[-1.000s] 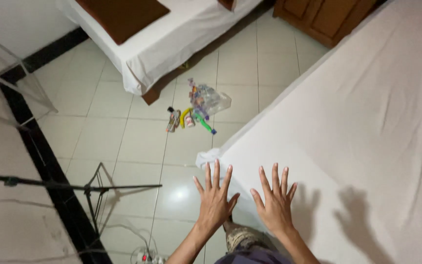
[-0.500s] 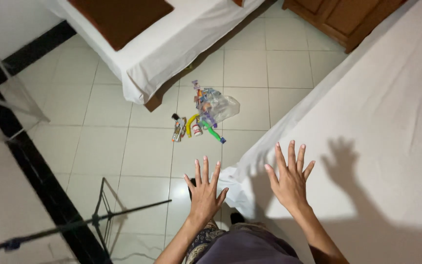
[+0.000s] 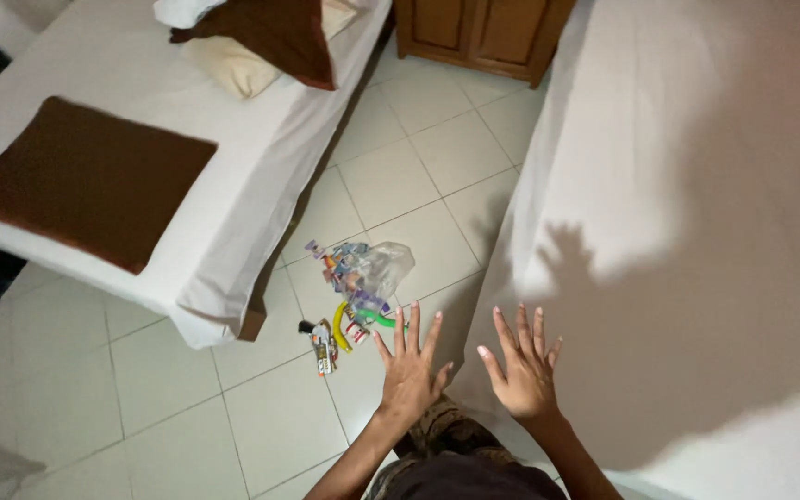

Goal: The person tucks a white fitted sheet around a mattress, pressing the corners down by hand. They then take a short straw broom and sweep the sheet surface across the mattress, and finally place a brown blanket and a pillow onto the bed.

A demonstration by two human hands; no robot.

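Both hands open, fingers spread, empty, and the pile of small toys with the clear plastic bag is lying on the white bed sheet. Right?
Not quite. The head view shows the pile of small colourful toys and clear plastic bag on the white tiled floor, not the sheet. The left hand and right hand are open, spread and empty.

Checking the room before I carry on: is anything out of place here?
Yes. A clear plastic bag lies on the tiled floor between the two beds, small colourful items spilled around it. Left hand and right hand hover empty, fingers spread.

Bedroom, likely a guest room: two beds (image 3: 233, 213) (image 3: 696, 185) in white sheets, pillows (image 3: 252, 46), wooden cabinet (image 3: 483, 32), pale tiled floor (image 3: 400, 167) between them.
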